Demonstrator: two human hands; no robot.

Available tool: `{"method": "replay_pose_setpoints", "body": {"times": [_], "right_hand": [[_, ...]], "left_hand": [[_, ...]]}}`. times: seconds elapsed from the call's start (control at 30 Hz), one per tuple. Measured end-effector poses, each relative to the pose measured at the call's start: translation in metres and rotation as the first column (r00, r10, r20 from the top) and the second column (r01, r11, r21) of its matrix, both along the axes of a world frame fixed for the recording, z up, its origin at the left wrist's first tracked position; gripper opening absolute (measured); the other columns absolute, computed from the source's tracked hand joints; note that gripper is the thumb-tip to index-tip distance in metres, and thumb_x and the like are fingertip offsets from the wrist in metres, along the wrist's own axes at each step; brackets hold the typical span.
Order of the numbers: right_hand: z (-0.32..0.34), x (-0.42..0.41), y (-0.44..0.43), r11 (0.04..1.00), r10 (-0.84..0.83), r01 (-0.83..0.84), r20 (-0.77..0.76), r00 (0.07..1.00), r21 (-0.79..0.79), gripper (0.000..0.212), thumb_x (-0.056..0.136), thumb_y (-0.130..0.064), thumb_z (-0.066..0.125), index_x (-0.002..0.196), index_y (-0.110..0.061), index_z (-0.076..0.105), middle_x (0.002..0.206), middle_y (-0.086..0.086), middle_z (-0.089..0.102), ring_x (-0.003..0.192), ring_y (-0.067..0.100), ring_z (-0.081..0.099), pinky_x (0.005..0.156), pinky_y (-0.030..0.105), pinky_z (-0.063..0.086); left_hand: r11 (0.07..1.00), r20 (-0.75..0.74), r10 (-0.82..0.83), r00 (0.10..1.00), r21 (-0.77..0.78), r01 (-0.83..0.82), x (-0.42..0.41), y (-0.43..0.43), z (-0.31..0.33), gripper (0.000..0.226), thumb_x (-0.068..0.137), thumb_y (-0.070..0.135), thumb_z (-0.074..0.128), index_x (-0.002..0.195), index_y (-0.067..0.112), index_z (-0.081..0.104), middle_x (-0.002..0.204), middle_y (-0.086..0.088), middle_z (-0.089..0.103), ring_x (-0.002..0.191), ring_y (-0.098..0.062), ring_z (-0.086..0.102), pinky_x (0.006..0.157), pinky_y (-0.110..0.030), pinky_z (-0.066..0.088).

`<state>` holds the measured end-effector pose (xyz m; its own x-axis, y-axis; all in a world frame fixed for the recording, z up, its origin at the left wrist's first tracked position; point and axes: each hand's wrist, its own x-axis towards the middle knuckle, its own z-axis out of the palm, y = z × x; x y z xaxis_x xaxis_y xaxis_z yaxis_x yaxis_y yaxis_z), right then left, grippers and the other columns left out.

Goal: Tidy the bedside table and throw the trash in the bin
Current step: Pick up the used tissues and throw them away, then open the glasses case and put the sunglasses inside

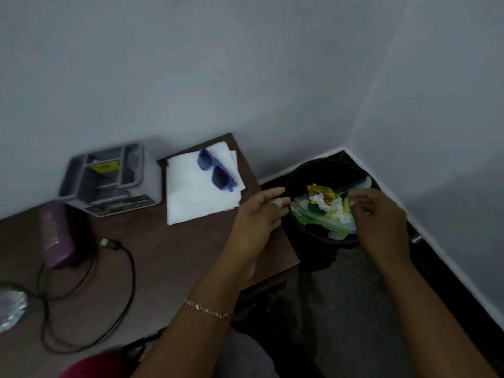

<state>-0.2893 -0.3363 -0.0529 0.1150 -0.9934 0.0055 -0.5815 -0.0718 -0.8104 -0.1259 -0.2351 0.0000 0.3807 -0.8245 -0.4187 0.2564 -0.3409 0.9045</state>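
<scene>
A black round bin (pixel 305 174) stands on the floor in the corner, right of the brown bedside table (pixel 174 255). Inside it lie crumpled white tissue (pixel 321 201), a yellow wrapper (pixel 319 190) and green plastic packaging (pixel 313 216). My left hand (pixel 259 211) hovers over the table's right edge at the bin's left rim, fingers apart and holding nothing. Over the bin's right side is my right hand (pixel 376 214), fingers curled; I cannot tell whether a scrap of tissue is pinched in them.
On the table lie white paper sheets (pixel 191 197) with blue sunglasses (pixel 215 171) on top, a grey device (pixel 109 178) by the wall, a purple case (pixel 56 236), a black cable (pixel 128 268) and a silver foil object (pixel 11 309) at the left edge. Walls close in behind and right.
</scene>
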Motion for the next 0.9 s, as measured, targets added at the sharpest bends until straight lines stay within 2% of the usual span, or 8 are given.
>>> {"method": "replay_pose_setpoints", "body": {"times": [0.27,0.37,0.43,0.5,0.57,0.7,0.77,0.9], "right_hand": [[0.046,0.084,0.050,0.984,0.180,-0.178,0.112,0.977,-0.032,0.015,0.087,-0.010,0.057,0.092,-0.021,0.067,0.086,-0.003,0.069,0.085,0.015,0.066,0.080,0.039,0.054],[0.057,0.121,0.073,0.971,0.239,-0.239,0.141,0.961,-0.013,0.016,0.087,-0.010,0.059,0.089,-0.024,0.066,0.083,-0.005,0.069,0.082,0.014,0.066,0.076,0.028,0.051],[0.060,0.150,0.090,0.964,0.257,-0.264,0.194,0.947,0.011,0.015,0.086,-0.010,0.059,0.091,-0.022,0.067,0.084,-0.002,0.069,0.082,0.015,0.066,0.071,0.021,0.048],[0.060,0.182,0.105,0.956,0.269,-0.288,0.235,0.934,0.053,0.016,0.088,-0.014,0.058,0.099,-0.017,0.068,0.092,0.001,0.070,0.087,0.018,0.065,0.073,0.025,0.046],[0.060,0.214,0.117,0.945,0.271,-0.305,0.241,0.932,0.116,0.025,0.091,-0.020,0.054,0.111,-0.011,0.065,0.102,0.005,0.065,0.092,0.018,0.059,0.078,0.028,0.042],[0.059,0.264,0.128,0.920,0.268,-0.334,0.289,0.919,0.206,0.041,0.097,-0.029,0.044,0.133,-0.009,0.049,0.137,0.008,0.053,0.125,0.023,0.048,0.102,0.031,0.034],[0.057,0.279,0.128,0.909,0.305,-0.357,0.244,0.921,0.213,0.043,0.099,-0.031,0.038,0.136,-0.011,0.044,0.143,0.006,0.047,0.131,0.023,0.042,0.104,0.030,0.030],[0.052,0.294,0.125,0.882,0.398,-0.432,0.193,0.897,0.189,0.034,0.100,-0.025,0.032,0.112,-0.007,0.059,0.118,0.012,0.061,0.102,0.025,0.053,0.082,0.026,0.034]], "left_hand": [[0.972,0.034,0.236,0.971,0.005,-0.236,0.075,0.099,0.026,0.025,0.097,0.008,0.043,0.112,0.018,0.061,0.114,-0.002,0.068,0.107,-0.014,0.064,0.093,-0.024,0.047],[0.931,0.054,0.363,0.930,0.005,-0.364,0.105,0.138,0.026,0.025,0.096,0.007,0.045,0.112,0.017,0.061,0.112,-0.002,0.068,0.105,-0.015,0.064,0.091,-0.025,0.047],[0.881,0.086,0.473,0.877,-0.018,-0.474,0.124,0.158,0.025,0.023,0.095,0.007,0.047,0.113,0.014,0.061,0.106,-0.001,0.068,0.098,-0.012,0.064,0.085,-0.021,0.048],[0.807,0.162,0.588,0.792,-0.048,-0.589,0.144,0.168,0.022,0.021,0.095,0.010,0.049,0.112,0.016,0.060,0.098,0.001,0.065,0.088,-0.008,0.059,0.072,-0.016,0.048],[0.736,0.237,0.669,0.704,-0.080,-0.672,0.166,0.166,0.018,0.023,0.095,0.013,0.050,0.117,0.016,0.057,0.108,-0.002,0.063,0.094,-0.011,0.057,0.075,-0.018,0.046],[0.698,0.350,0.693,0.630,-0.107,-0.708,0.200,0.144,0.011,0.038,0.095,0.015,0.048,0.133,0.010,0.045,0.135,-0.008,0.051,0.119,-0.019,0.051,0.105,-0.036,0.040],[0.716,0.402,0.664,0.631,-0.098,-0.691,0.212,0.134,0.006,0.041,0.097,0.016,0.045,0.137,0.007,0.042,0.139,-0.009,0.047,0.128,-0.023,0.045,0.111,-0.036,0.033],[0.766,0.401,0.620,0.675,-0.120,-0.632,0.224,0.127,-0.007,0.032,0.094,0.024,0.041,0.118,0.013,0.059,0.115,-0.007,0.066,0.107,-0.024,0.061,0.098,-0.046,0.047]]}}
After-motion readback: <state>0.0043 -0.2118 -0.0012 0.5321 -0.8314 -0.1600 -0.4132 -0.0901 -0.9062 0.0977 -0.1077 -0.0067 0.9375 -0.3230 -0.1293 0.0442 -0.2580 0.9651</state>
